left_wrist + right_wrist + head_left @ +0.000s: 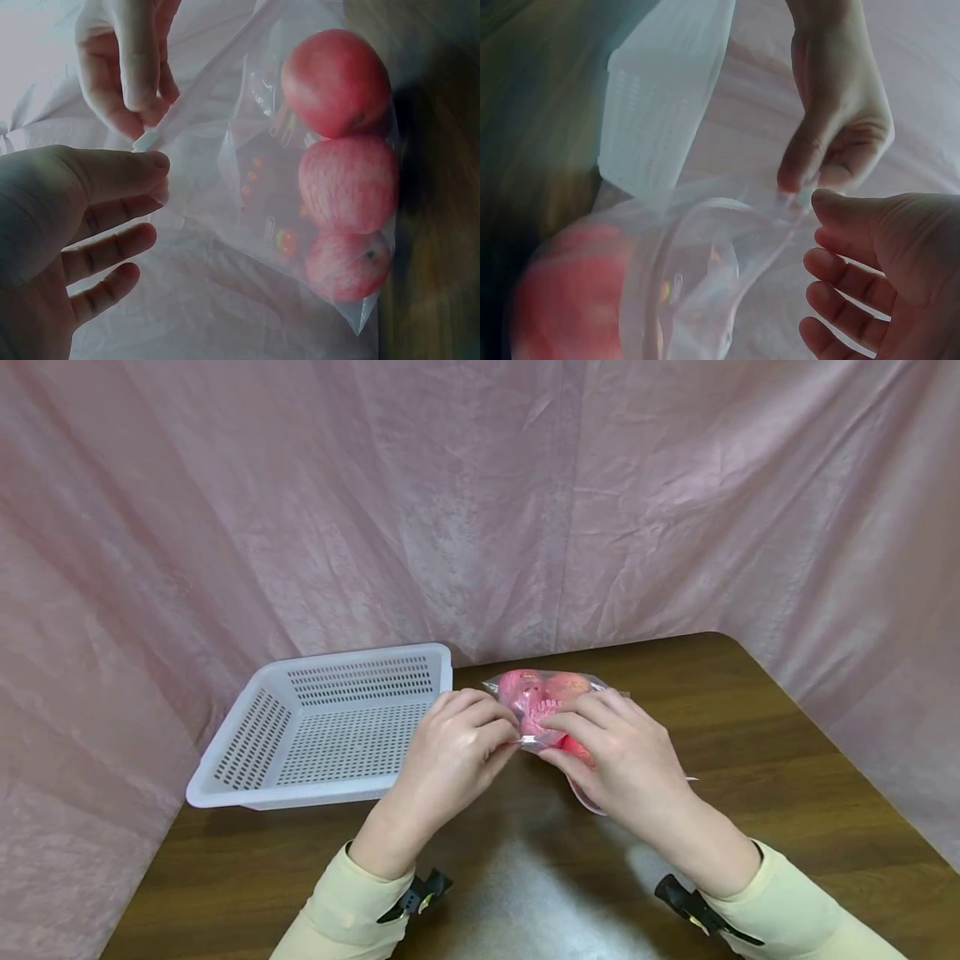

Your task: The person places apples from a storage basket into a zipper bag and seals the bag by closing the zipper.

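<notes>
A clear plastic zip bag (217, 187) holds several red apples (337, 82) at its far end. My left hand (457, 747) pinches the corner of the bag's mouth between thumb and forefinger, its other fingers apart in the left wrist view. Beside those fingertips sits a small white slider (145, 141) on the bag's edge. My right hand (622, 752) hovers over the bag, thumb tip close to the slider, with a gap between thumb and forefinger. In the right wrist view the bag's two edges stand apart. My right hand hides part of the apples in the head view.
A white perforated plastic basket (322, 795) stands on the left of the brown wooden table (750, 752), beside my left hand. Pink curtains (525, 527) hang behind the table's back edge. A black strap (420, 893) with a small device sits on each wrist.
</notes>
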`<state>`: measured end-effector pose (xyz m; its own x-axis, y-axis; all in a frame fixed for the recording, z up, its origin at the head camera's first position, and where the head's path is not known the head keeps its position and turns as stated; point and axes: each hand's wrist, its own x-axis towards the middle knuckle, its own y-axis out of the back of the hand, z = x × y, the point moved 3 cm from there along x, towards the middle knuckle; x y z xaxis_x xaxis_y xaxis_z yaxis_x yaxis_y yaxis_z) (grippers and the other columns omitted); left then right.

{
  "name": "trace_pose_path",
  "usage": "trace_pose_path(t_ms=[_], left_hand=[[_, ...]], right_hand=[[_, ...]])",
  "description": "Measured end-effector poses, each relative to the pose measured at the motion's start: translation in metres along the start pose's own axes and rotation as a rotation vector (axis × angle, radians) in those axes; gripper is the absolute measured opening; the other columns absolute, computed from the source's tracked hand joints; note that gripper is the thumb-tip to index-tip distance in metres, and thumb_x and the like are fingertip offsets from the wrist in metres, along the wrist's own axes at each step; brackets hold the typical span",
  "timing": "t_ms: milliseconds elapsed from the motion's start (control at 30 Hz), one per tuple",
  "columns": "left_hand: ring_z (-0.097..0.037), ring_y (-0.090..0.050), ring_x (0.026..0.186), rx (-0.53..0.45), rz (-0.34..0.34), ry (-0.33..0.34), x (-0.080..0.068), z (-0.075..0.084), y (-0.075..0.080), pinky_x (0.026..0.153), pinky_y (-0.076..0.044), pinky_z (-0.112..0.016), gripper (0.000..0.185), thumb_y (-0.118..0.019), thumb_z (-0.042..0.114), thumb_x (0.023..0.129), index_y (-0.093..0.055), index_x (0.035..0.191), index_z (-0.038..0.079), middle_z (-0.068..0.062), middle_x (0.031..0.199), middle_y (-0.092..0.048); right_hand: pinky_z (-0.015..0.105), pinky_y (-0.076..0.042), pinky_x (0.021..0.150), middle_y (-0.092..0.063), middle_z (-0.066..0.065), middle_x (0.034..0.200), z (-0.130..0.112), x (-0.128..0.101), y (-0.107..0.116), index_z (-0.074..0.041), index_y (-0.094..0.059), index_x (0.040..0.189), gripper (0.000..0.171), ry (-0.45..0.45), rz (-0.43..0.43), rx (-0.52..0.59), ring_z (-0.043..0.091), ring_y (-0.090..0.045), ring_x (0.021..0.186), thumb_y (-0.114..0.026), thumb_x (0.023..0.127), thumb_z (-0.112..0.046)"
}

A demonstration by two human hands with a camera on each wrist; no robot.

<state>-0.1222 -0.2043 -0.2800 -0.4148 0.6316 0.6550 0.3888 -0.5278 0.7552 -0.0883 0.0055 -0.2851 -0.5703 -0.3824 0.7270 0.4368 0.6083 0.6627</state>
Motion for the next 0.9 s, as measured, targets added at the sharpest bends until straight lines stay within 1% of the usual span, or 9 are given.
trace_pose_path(t_ms=[100,200,433,633,900], left_hand=[[-0.021,-0.07,0.108,0.002,0.013,-0.007,0.0,0.001,0.002,0.097,-0.054,-0.04,0.007,-0.091,0.014,0.092,-0.085,0.09,0.014,0.004,0.103,-0.08],[-0.021,-0.07,0.108,0.002,0.015,-0.01,-0.001,0.002,0.002,0.097,-0.054,-0.039,0.007,-0.092,0.015,0.092,-0.085,0.09,0.014,0.004,0.103,-0.08],[-0.021,-0.07,0.108,-0.001,0.013,-0.007,0.0,0.002,0.002,0.096,-0.055,-0.038,0.008,-0.093,0.016,0.092,-0.085,0.092,0.014,0.004,0.103,-0.08],[-0.021,-0.07,0.109,-0.025,-0.02,0.018,0.0,0.002,0.004,0.096,-0.055,-0.039,0.013,-0.093,0.02,0.093,-0.086,0.103,0.016,0.004,0.105,-0.08],[-0.02,-0.071,0.1,0.014,-0.017,0.008,0.0,0.003,0.005,0.095,-0.054,-0.039,0.01,-0.09,0.022,0.096,-0.087,0.105,0.017,0.004,0.099,-0.081]], right_hand=[[0.047,-0.057,0.095,-0.077,0.001,0.112,-0.003,0.004,-0.007,-0.013,-0.082,0.111,0.031,0.004,0.001,0.012,0.028,-0.069,0.113,-0.097,0.086,-0.024],[0.046,-0.057,0.093,-0.076,-0.001,0.11,-0.003,0.006,-0.012,-0.015,-0.082,0.109,0.027,-0.002,0.004,0.024,0.026,-0.069,0.113,-0.096,0.087,-0.022],[0.046,-0.059,0.087,-0.077,-0.004,0.104,-0.004,0.007,-0.019,-0.015,-0.082,0.101,0.02,0.03,0.035,0.015,0.024,-0.072,0.106,-0.096,0.086,-0.017],[0.046,-0.06,0.085,-0.08,-0.006,0.103,-0.001,0.006,-0.021,-0.018,-0.083,0.102,0.021,0.008,0.03,-0.031,0.023,-0.074,0.103,-0.096,0.085,-0.019],[0.045,-0.06,0.082,-0.079,-0.007,0.098,0.0,0.005,-0.022,-0.018,-0.082,0.098,0.019,-0.005,0.039,-0.036,0.021,-0.074,0.098,-0.096,0.085,-0.018]])
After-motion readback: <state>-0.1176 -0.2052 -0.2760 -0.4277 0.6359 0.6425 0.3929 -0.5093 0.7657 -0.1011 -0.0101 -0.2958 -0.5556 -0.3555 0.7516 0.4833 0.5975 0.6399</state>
